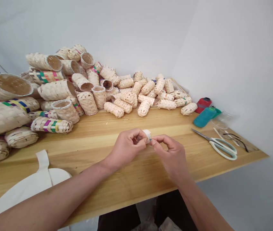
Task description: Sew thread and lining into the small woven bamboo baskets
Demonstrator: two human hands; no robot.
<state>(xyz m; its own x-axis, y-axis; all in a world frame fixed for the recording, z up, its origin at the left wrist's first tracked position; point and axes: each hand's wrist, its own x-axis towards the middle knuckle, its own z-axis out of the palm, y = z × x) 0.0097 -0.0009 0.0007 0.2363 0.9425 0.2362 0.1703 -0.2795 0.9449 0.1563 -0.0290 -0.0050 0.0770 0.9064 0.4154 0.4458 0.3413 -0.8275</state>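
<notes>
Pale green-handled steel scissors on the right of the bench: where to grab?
Grip the pale green plastic handle loops from above, on the near side. The scissors lie flat and closed on the wooden tabletop, steel blades pointing away, so the loops sit closest.

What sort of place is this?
Probably a small basket-weaving workshop: a pale wooden workbench, a heap of cream woven-strip tubular baskets, some with coloured bands, and white-handled steel scissors beside a teal thread cone.
</notes>
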